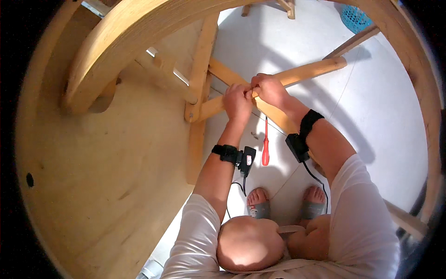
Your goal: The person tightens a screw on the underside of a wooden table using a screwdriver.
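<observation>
The person wears a white top whose loose left sleeve [197,237] and right sleeve [364,209] end near the elbows, while the hands [237,104] are bare. A black left wrist strap [226,153] carries a black angular left module [248,159] with a small white-and-red label; a fuzzy-looking black right wrist strap [310,122] bears a similar right module [296,147], with a thin black cable [317,178] trailing from it. Grey open-toed slippers [261,210] cover the feet, the left one showing a small pale printed figure.

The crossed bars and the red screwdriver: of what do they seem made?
Crossed bars: wood, by their yellow-brown colour; smooth, perhaps varnished. Red screwdriver: handle probably smooth plastic, with even bright colour; dark tip perhaps metal, too small to tell.
</observation>
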Tool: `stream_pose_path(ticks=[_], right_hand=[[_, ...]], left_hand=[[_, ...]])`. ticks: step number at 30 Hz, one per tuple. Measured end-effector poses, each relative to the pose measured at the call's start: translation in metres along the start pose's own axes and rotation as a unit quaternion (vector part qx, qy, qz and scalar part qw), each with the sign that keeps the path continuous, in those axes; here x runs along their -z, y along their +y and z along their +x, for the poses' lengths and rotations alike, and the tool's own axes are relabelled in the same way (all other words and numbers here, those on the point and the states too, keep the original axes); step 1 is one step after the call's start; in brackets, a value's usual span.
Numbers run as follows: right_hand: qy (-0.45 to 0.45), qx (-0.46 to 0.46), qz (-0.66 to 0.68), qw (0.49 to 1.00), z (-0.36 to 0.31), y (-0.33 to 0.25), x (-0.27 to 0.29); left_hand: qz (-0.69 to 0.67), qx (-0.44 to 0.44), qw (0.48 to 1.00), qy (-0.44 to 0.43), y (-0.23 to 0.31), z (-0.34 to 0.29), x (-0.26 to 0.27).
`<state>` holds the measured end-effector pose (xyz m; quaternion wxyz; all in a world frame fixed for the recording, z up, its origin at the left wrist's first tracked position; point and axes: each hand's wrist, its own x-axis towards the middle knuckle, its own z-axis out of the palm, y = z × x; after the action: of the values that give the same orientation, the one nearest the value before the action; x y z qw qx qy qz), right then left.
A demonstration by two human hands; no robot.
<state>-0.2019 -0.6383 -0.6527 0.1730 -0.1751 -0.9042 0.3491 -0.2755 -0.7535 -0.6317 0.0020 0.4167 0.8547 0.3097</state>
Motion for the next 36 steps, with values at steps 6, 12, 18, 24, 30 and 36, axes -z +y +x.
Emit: stream_pose_path(ticks=[6, 12, 18, 24, 30, 36], right_hand=[[-0.012, 0.041, -0.052, 0.998, 0.003, 0.002, -0.002], [0.014, 0.071, -0.072, 0.995, 0.001, 0.006, -0.005], [0.002, 0.059, -0.072, 0.996, 0.001, 0.004, -0.005], [0.022, 0.058, -0.068, 0.996, -0.001, 0.004, -0.005], [0.039, 0.037, -0.052, 0.997, -0.004, 0.004, -0.011], [0.023, 0.049, -0.086, 0.995, -0.005, 0.002, -0.011]], left_hand=[[0.052, -0.047, 0.997, 0.029, -0.012, 0.002, -0.002], [0.022, -0.021, 0.999, 0.009, -0.008, 0.003, -0.001], [0.015, -0.058, 0.998, 0.003, -0.013, 0.003, 0.003], [-0.009, -0.017, 1.0, -0.019, -0.009, 0.005, 0.003], [0.035, -0.021, 0.999, -0.025, -0.008, 0.009, 0.003], [0.03, 0.005, 0.999, -0.035, -0.006, 0.012, 0.005]])
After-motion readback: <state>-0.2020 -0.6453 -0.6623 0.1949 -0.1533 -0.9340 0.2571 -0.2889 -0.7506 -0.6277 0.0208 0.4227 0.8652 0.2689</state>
